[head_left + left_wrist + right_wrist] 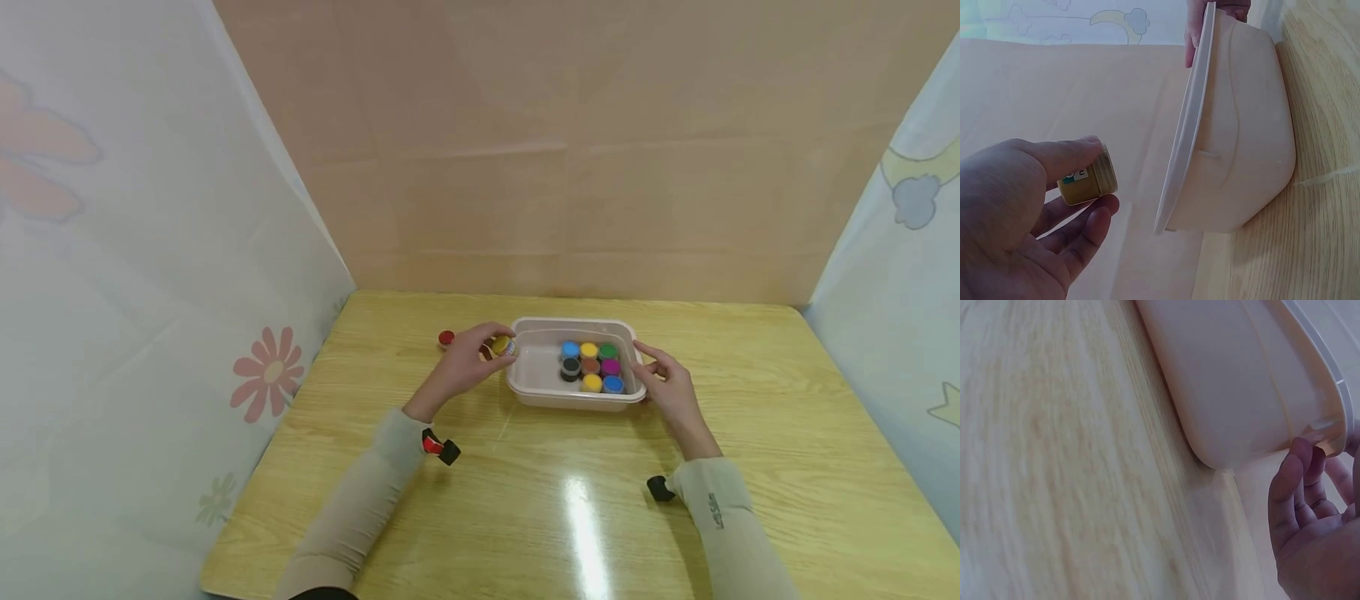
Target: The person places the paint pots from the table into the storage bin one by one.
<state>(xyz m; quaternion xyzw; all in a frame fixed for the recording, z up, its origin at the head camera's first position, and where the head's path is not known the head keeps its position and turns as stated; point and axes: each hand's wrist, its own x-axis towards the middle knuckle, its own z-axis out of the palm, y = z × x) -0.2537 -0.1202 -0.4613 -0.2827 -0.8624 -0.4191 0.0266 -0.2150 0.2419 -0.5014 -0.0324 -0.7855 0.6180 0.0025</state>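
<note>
My left hand [467,363] pinches a small yellow paint jar [1088,181] between thumb and fingers, just off the left end of a pale pink plastic tub [536,393]. In the left wrist view the jar lies tilted on its side, apart from the tub's rim. My right hand [672,400] holds the tub's right end, thumb at the rim and fingers [1287,487] curled beneath it. Inside the tub, several paint jars with coloured lids, among them a black jar [570,369] and a purple jar [611,367], stand grouped toward the right side.
A red-lidded jar [446,338] stands on the wooden table [525,492] left of the tub, beyond my left hand. Something dark red shows partly behind that hand. A brown backdrop [570,208] rises at the table's far edge, with patterned cloth on both sides.
</note>
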